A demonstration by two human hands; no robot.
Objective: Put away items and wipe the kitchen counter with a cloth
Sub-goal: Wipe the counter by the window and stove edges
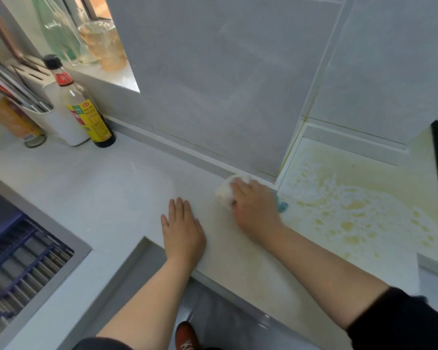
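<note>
right hand (pixel 253 210): fingers clutch cloth (pixel 225 194) | left hand (pixel 181 228): fingers flat on counter (pixel 99 185) | white holder (pixel 66 127): utensils (pixel 18 89)

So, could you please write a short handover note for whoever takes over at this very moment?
Left hand: open, flat on the pale grey stone counter near its front edge.
Right hand: its grip holds the crumpled white cloth, pressed to the counter by the wall.
Done: the counter around both hands looks clean.
Left: the yellow foamy stained patch to the right. The yellow-labelled glass bottle and white plastic utensil holder stand at the back left, not put away.
</note>
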